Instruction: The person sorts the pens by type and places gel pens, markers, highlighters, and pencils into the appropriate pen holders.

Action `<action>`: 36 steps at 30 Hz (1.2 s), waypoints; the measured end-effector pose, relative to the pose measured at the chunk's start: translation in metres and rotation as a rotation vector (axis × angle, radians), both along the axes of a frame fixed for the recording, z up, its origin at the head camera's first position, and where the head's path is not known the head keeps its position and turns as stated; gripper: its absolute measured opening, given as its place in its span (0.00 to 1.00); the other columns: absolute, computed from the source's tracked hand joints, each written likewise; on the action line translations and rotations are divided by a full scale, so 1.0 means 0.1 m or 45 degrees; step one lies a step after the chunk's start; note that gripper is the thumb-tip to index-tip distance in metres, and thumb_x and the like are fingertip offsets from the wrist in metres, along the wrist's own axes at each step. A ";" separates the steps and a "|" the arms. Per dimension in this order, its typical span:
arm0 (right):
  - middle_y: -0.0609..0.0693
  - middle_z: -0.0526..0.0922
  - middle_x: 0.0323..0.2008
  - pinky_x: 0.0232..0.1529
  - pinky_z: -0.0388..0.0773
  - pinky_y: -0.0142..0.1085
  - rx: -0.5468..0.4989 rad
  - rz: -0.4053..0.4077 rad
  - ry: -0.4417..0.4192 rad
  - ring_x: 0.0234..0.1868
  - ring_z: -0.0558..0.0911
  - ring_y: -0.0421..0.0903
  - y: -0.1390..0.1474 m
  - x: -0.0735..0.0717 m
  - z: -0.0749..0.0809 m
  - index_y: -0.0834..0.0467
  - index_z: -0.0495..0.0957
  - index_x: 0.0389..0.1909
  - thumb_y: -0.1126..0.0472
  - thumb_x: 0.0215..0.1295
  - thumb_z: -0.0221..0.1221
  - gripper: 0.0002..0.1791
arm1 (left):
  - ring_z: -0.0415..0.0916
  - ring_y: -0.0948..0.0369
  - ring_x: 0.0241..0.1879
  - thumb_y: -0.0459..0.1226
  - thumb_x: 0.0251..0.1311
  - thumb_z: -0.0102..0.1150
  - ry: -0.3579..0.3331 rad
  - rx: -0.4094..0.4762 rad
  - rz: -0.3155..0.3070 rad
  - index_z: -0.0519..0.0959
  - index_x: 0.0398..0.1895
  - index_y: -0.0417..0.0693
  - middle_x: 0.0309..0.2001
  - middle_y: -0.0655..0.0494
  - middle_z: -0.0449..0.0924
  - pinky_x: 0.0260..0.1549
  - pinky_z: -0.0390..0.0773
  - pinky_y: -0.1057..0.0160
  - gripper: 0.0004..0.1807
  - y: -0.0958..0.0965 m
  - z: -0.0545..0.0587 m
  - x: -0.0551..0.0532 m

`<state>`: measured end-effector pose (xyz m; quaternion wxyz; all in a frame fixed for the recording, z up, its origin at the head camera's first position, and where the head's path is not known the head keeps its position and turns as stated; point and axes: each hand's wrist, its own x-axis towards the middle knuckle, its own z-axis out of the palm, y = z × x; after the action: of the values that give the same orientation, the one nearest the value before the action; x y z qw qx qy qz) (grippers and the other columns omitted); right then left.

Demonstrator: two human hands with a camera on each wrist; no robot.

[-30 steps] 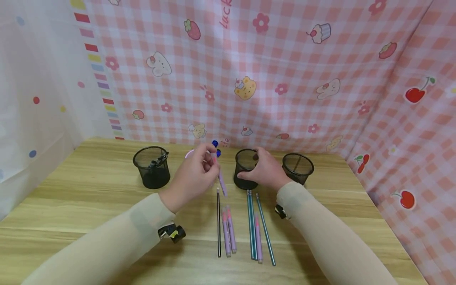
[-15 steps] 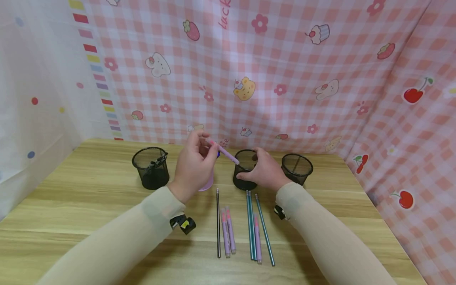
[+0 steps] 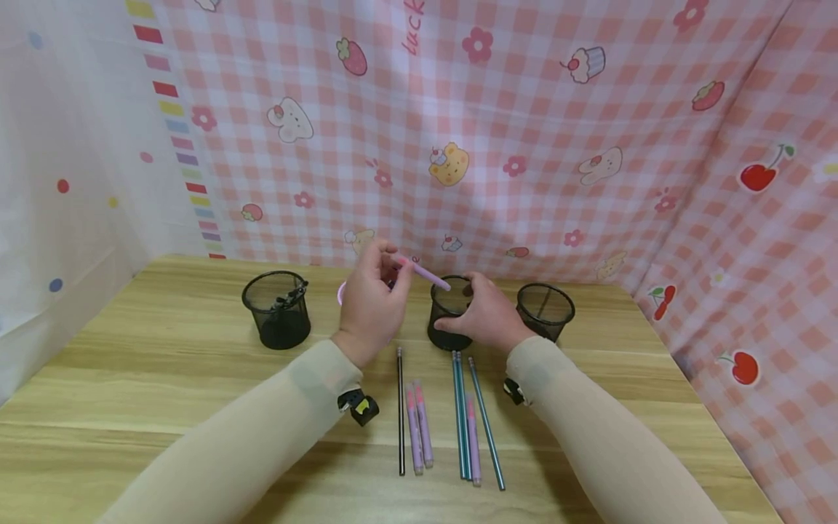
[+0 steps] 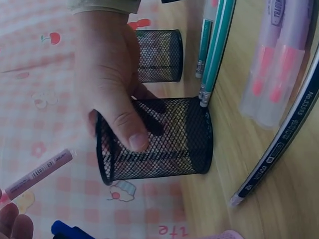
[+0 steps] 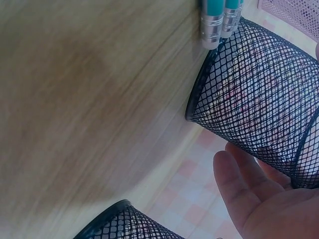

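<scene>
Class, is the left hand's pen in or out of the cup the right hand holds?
Out: the left wrist view shows the pen and cup apart.

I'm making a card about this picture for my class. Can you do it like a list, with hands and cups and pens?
Left hand: pinches a purple pen, outside the middle black cup
Right hand: holds the middle black cup
Other cups: left black cup, right black cup, pink cup mostly hidden in the head view
On the wooden table: three purple pens, three teal pencils, one black pencil
</scene>
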<state>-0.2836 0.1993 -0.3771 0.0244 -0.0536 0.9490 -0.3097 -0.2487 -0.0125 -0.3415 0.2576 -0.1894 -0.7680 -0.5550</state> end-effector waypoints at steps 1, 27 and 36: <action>0.59 0.73 0.71 0.65 0.77 0.57 -0.002 -0.001 -0.002 0.68 0.77 0.60 0.00 0.00 0.00 0.56 0.52 0.83 0.37 0.54 0.77 0.63 | 0.79 0.58 0.35 0.33 0.75 0.58 -0.006 0.003 -0.008 0.72 0.55 0.41 0.39 0.48 0.82 0.30 0.76 0.67 0.11 0.01 -0.01 -0.01; 0.61 0.74 0.71 0.64 0.79 0.56 -0.005 0.000 0.016 0.66 0.79 0.60 0.00 0.00 -0.01 0.58 0.53 0.82 0.37 0.53 0.77 0.64 | 0.81 0.50 0.45 0.40 0.71 0.64 0.076 -0.373 0.216 0.80 0.51 0.48 0.45 0.52 0.90 0.59 0.69 0.46 0.11 0.18 -0.21 -0.05; 0.61 0.74 0.70 0.64 0.79 0.56 0.007 0.007 0.037 0.66 0.79 0.60 0.01 0.00 -0.01 0.59 0.53 0.82 0.37 0.53 0.78 0.64 | 0.78 0.49 0.55 0.40 0.70 0.65 0.050 -0.459 0.242 0.82 0.49 0.48 0.46 0.56 0.90 0.70 0.56 0.39 0.09 0.23 -0.28 -0.06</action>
<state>-0.2839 0.2002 -0.3777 0.0118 -0.0606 0.9500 -0.3061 -0.2547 0.0110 -0.3697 0.2856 -0.1699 -0.8642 -0.3778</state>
